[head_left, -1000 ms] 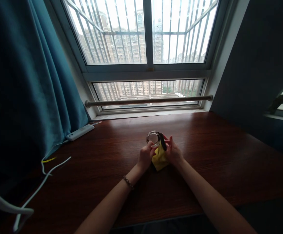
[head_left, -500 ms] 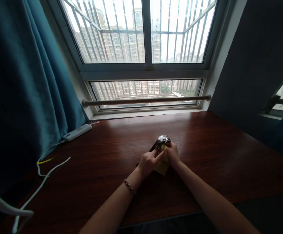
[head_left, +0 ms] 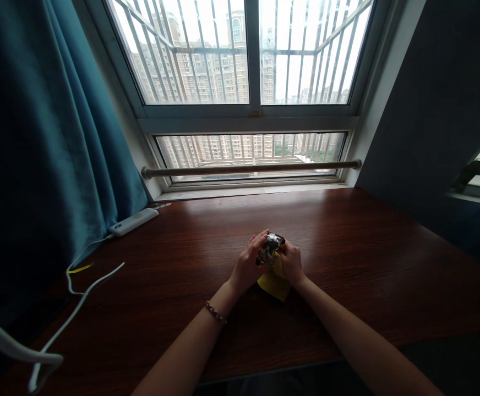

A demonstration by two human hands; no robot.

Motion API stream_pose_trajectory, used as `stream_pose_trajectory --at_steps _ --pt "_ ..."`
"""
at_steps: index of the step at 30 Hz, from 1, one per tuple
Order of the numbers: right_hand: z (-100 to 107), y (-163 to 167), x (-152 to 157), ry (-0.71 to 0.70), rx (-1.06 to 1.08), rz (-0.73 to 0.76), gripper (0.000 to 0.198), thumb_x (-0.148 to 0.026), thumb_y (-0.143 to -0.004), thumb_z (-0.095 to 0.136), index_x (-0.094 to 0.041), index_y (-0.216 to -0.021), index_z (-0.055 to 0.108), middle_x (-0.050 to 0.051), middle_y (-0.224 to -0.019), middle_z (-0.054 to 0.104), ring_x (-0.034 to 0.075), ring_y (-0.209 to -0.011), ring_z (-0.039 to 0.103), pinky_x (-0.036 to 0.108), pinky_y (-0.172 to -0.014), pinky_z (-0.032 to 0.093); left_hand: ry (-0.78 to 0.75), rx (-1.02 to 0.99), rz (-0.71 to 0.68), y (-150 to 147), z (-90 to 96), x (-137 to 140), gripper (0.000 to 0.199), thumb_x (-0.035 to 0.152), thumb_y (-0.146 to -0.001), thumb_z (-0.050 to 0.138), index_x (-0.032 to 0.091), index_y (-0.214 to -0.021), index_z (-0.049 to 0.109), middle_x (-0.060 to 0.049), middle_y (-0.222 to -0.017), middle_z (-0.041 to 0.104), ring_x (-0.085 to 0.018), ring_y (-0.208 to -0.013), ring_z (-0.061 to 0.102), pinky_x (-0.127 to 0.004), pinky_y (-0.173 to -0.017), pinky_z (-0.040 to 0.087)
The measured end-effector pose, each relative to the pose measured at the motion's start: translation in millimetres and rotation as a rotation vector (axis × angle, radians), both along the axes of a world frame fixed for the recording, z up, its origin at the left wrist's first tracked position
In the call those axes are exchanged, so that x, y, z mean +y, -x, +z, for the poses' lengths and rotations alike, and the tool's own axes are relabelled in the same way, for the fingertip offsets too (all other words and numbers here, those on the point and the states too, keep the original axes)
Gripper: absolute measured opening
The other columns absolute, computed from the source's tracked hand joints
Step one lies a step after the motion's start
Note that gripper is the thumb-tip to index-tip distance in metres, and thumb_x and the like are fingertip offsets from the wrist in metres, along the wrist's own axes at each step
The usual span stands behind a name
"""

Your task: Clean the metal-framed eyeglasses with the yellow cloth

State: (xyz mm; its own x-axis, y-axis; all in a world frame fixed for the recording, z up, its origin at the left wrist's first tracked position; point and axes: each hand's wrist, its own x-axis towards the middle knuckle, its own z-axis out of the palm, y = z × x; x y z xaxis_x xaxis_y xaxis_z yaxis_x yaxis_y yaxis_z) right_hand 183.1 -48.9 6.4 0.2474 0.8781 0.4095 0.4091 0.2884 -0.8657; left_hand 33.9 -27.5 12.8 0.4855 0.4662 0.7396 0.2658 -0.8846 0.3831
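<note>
Mid-table (head_left: 347,258), our left hand (head_left: 248,264) and right hand (head_left: 292,263) both close their fingers around the small glass dish (head_left: 270,246), yellow cloth (head_left: 273,281) beneath. We should grip steadily, rubbing evenly over the cloth.

The left hand (head_left: 248,264) has shifted up beside the glass object (head_left: 270,247), now turned sideways.

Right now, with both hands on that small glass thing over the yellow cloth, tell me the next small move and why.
Probably turn the glass piece a little in the fingers and rub the next patch with the yellow cloth. The left hand grips it from the side, the right hand presses the cloth against it from below, and only part of its surface meets the cloth.
</note>
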Motion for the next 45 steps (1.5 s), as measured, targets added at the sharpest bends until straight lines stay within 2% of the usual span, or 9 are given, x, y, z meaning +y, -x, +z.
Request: stream_pose_trajectory --at_steps 5,8,17,21,24,27,33,40,45 --pt "1 -1 -5 -0.034 -0.069 -0.004 0.017 -0.032 -0.074 0.052 -0.016 -0.073 0.055 0.002 -0.062 0.06 0.015 -0.055 0.053 0.022 -0.053 0.036 0.129 -0.01 0.034 4 7.9 -7 0.081 0.024 -0.059 0.073 0.023 -0.129 0.032 -0.009 -0.127 0.046 -0.024 -0.116 0.043 -0.04 -0.1 0.032" --pt "2 -2 -6 -0.057 -0.1 -0.003 0.016 -0.031 -0.075 0.052 -0.016 -0.071 0.052 0.002 -0.062 0.059 0.015 -0.056 0.053 0.022 -0.054 0.036 0.297 -0.043 0.027 6 9.7 -9 0.081 0.028 -0.056 0.075 0.02 -0.127 0.038 -0.009 -0.122 0.05 -0.025 -0.112 0.047 -0.037 -0.097 0.037" --pt "-3 0 -8 -0.118 -0.195 0.0 0.015 -0.031 -0.078 0.052 -0.017 -0.081 0.055 0.002 -0.068 0.062 0.015 -0.062 0.057 0.021 -0.058 0.039 0.89 -0.333 -0.199 1 0.0 -2 0.063 0.035 -0.062 0.071 0.011 -0.116 0.048 -0.012 -0.111 0.057 -0.027 -0.105 0.052 -0.039 -0.093 0.039" --pt "-3 -1 -6 -0.09 -0.222 -0.035 0.016 -0.03 -0.08 0.049 -0.016 -0.076 0.055 0.002 -0.063 0.061 0.016 -0.058 0.056 0.021 -0.055 0.037 0.886 -0.306 -0.319 -2 1.5 -1 0.066 0.039 -0.065 0.068 0.015 -0.122 0.044 -0.012 -0.121 0.05 -0.028 -0.112 0.046 -0.039 -0.097 0.034" --pt "-3 -2 -5 -0.08 -0.22 -0.054 0.018 -0.03 -0.08 0.047 -0.016 -0.074 0.056 0.003 -0.064 0.062 0.016 -0.057 0.056 0.022 -0.054 0.036 0.859 -0.304 -0.415 -6 0.1 -3 0.091 0.035 -0.054 0.076 0.019 -0.132 0.032 -0.013 -0.13 0.041 -0.029 -0.118 0.039 -0.039 -0.099 0.031" --pt "-3 -2 -5 -0.073 -0.212 -0.046 0.021 -0.031 -0.081 0.045 -0.015 -0.076 0.057 0.005 -0.066 0.063 0.016 -0.058 0.056 0.022 -0.056 0.037 0.82 -0.346 -0.38 -8 -1.3 -5 0.106 0.024 -0.049 0.08 0.025 -0.135 0.019 -0.011 -0.126 0.044 -0.026 -0.114 0.044 -0.037 -0.096 0.035" --pt "1 0 -7 -0.059 -0.174 0.001 0.026 -0.036 -0.083 0.043 -0.015 -0.077 0.058 0.005 -0.067 0.064 0.016 -0.058 0.057 0.022 -0.055 0.038 0.861 -0.391 -0.309 -5 1.7 -7 0.083 0.026 -0.057 0.075 0.022 -0.128 0.033 -0.008 -0.113 0.054 -0.023 -0.102 0.053 -0.033 -0.089 0.042" --pt "3 3 -9 -0.063 -0.129 0.077 0.018 -0.026 -0.074 0.054 -0.016 -0.089 0.057 0.002 -0.073 0.064 0.016 -0.067 0.059 0.021 -0.061 0.04 0.798 -0.337 -0.276 -4 0.1 -5 0.069 0.039 -0.066 0.067 0.014 -0.126 0.043 -0.011 -0.127 0.046 -0.027 -0.118 0.041 -0.038 -0.101 0.029" --pt "-4 1 -7 -0.066 -0.22 -0.02 0.015 -0.025 -0.079 0.045 -0.015 -0.075 0.055 0.003 -0.062 0.061 0.015 -0.056 0.055 0.022 -0.052 0.034 0.715 -0.266 -0.336 -7 -2.0 -4 0.082 0.047 -0.06 0.07 0.014 -0.128 0.039 -0.014 -0.135 0.034 -0.03 -0.123 0.032 -0.041 -0.104 0.024"
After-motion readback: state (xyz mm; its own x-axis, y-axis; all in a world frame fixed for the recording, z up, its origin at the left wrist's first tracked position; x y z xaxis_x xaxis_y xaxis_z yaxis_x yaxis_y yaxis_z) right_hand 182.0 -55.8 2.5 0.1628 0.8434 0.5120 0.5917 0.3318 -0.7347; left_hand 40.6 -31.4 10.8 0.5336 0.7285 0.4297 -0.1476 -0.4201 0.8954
